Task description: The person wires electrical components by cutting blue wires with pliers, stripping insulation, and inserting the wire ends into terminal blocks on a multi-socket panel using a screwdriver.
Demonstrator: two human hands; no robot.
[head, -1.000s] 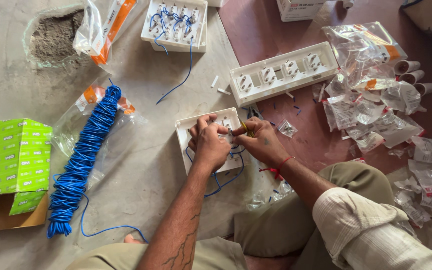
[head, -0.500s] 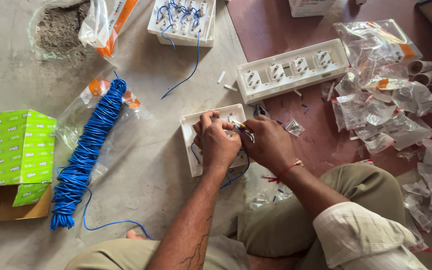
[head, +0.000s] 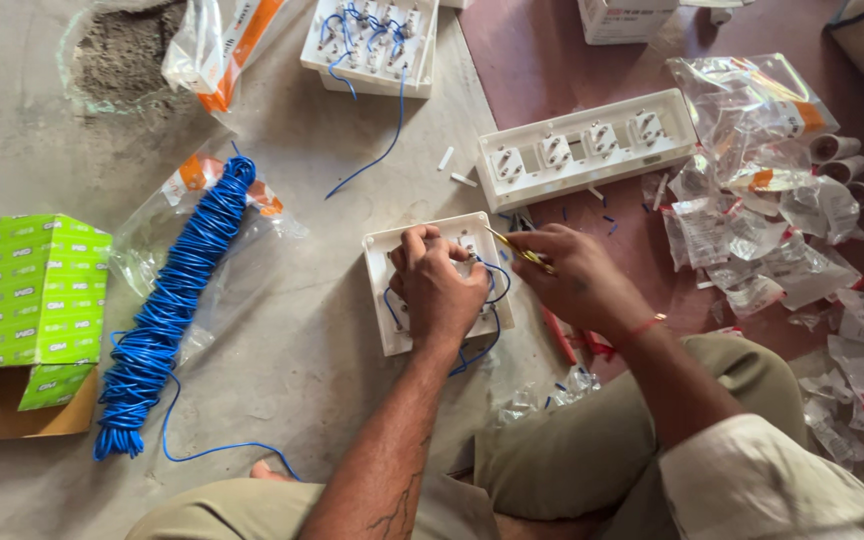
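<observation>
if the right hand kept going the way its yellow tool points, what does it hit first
Probably the left hand. The right hand aims the yellow tool left across the white switch plate, and the left hand's fingers lie in that line, though depth is unclear.

White switch plate [head: 389, 300]: matt moulded plastic. Beside it, wire coil [head: 167, 310]: glossy blue plastic sheath. Beyond the coil, green box [head: 22, 290]: printed cardboard. Floor [head: 292, 390]: rough grey concrete.

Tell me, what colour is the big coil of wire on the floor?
Blue; the coil of wire shows clearly in the head view.
</observation>
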